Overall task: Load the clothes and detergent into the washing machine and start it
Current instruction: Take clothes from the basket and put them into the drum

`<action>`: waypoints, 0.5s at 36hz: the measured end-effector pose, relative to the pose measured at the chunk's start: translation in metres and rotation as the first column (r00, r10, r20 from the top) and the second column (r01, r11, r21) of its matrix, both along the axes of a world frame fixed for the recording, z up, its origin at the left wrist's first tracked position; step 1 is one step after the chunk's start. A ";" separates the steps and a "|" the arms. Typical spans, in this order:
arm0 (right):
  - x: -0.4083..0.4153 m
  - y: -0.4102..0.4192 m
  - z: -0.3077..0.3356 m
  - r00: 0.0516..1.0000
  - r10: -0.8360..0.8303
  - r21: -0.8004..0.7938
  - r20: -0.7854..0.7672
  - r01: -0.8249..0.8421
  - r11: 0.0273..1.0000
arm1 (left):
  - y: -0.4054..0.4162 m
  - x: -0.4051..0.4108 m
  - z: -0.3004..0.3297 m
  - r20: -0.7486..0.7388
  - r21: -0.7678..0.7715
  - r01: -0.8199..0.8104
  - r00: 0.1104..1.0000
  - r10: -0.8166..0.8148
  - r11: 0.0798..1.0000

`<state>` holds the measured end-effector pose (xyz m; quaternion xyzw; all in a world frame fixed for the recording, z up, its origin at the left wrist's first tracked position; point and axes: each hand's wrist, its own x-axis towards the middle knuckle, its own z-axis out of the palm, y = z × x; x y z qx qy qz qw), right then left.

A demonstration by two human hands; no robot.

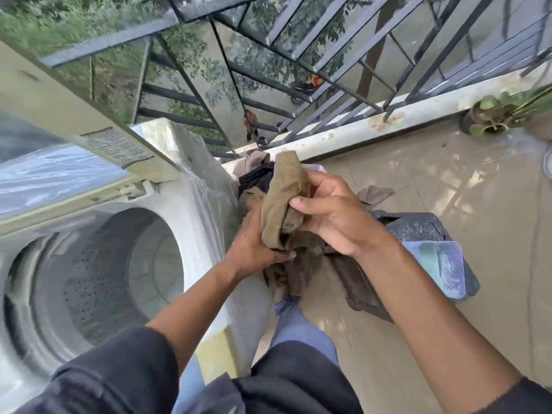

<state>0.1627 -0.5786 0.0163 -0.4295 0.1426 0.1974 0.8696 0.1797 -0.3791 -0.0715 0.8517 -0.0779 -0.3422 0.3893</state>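
Observation:
A top-loading washing machine (191, 204) stands at the left with its lid (74, 135) raised; the perforated drum (98, 276) looks bare inside. Just right of the machine, both hands hold a bundle of clothes. My left hand (254, 243) grips the bundle from below, where dark brown cloth (295, 273) hangs down. My right hand (331, 216) curls round an olive-brown garment (283, 198) at the top. More dark clothes (257, 177) lie behind the bundle. No detergent is visible.
A dark bin with a bluish lid (433, 252) stands on the tiled floor to the right. A metal railing (298, 85) and low ledge (388, 124) close the balcony ahead. A potted plant (493, 118) sits at the far right.

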 end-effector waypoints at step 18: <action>-0.033 -0.002 -0.029 0.874 -0.271 -0.437 -0.402 0.077 0.896 | 0.001 0.018 0.110 -0.218 -0.412 -0.420 0.907 0.361 0.808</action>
